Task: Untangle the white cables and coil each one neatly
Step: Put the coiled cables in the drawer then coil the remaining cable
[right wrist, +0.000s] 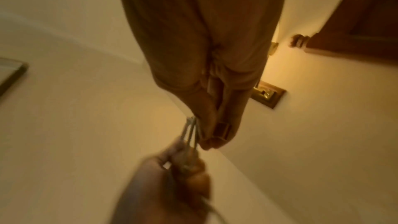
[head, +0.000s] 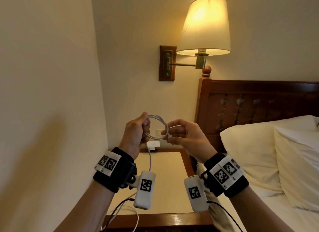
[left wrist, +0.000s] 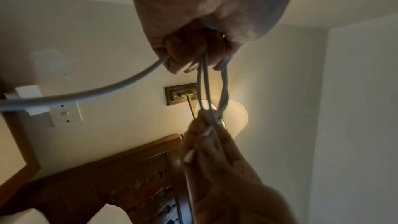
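Observation:
In front of my chest I hold a white cable (head: 159, 123) wound into a small round coil of a few loops. My left hand (head: 145, 128) grips the coil's left side in a fist, and a tail of the cable (head: 150, 160) hangs from it down to the nightstand. My right hand (head: 167, 136) pinches the coil's right side between thumb and fingers, where a short cable end with its connector shows. The left wrist view shows the loops (left wrist: 212, 88) stretched between my left hand (left wrist: 193, 54) and the right fingers (left wrist: 204, 142). In the blurred right wrist view the strands (right wrist: 190, 130) run between both hands.
A wooden nightstand (head: 165, 183) with a pale top stands below my hands, with a white charger block (head: 153, 143) at its back by the wall. More white cable (head: 137, 219) hangs off its front left. A lit wall lamp (head: 205, 26) is above, the bed with pillows (head: 259, 154) to the right.

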Demonstrator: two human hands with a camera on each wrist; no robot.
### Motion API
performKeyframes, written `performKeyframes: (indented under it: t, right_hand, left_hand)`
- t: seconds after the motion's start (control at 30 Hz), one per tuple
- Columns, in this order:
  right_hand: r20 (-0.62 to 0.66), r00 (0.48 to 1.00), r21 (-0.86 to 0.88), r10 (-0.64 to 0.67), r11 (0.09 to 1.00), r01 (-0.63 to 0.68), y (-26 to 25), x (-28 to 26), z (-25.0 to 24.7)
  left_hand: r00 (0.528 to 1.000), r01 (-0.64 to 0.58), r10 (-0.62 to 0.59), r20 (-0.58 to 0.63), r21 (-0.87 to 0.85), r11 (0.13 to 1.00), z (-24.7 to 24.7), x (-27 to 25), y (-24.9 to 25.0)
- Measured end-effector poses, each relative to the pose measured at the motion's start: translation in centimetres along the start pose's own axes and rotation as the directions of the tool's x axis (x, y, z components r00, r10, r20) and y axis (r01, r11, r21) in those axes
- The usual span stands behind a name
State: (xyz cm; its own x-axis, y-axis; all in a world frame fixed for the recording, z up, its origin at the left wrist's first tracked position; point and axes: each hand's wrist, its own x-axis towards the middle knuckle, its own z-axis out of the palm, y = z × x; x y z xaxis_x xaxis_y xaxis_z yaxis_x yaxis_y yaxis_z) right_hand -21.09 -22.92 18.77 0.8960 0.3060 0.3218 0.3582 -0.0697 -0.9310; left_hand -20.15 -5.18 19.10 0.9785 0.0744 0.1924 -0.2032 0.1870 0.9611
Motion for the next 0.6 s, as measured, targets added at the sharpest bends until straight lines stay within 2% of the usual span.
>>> performKeyframes:
  t: [0.07, 0.13, 0.2, 0.3, 0.37, 0.47, 0.53, 0.6]
  right_hand:
    - [0.033, 0.999, 0.019, 0.031, 0.999, -0.032, 0.0, -0.1, 0.0]
    - [0.108, 0.992, 0.116, 0.059, 0.991, -0.071, 0.0, -0.1, 0.0]
    - [0.116, 0.991, 0.236, 0.064, 0.967, -0.091, -0.3, -0.2, 0.5]
    - [0.062, 0.996, 0.510, 0.061, 0.856, -0.084, -0.6, -0.1, 1.5]
    - [0.050, 0.998, 0.602, 0.040, 0.796, -0.062, -0.6, -0.2, 1.8]
    - [0.103, 0.995, 0.740, 0.012, 0.667, -0.085, -0.1, -0.1, 1.9]
    - [0.109, 0.994, 0.778, -0.005, 0.622, -0.083, 0.1, 0.2, 1.3]
    - [0.107, 0.994, 0.808, -0.018, 0.584, -0.076, -0.3, 0.5, 0.2]
  left_hand:
    - [1.000, -0.014, 0.014, -0.027, 0.007, 1.000, 0.0, -0.1, -0.2]
    - [0.999, -0.022, 0.023, -0.043, 0.036, 0.999, 0.2, -0.3, -0.5]
    - [0.999, -0.029, 0.031, -0.038, 0.059, 0.998, 0.6, -0.5, -0.9]
    - [0.998, -0.042, 0.040, 0.044, 0.042, 0.998, 1.1, -0.5, -1.4]
    - [0.994, -0.059, 0.053, 0.095, 0.052, 0.997, 1.2, -0.6, -1.7]
    - [0.991, -0.083, 0.070, 0.110, 0.116, 0.990, 1.0, -0.4, -2.3]
    - [0.988, -0.139, 0.125, 0.092, 0.161, 0.977, 0.3, -0.1, -3.1]
    - [0.965, -0.259, 0.237, 0.115, 0.235, 0.937, -1.1, 0.1, -4.2]
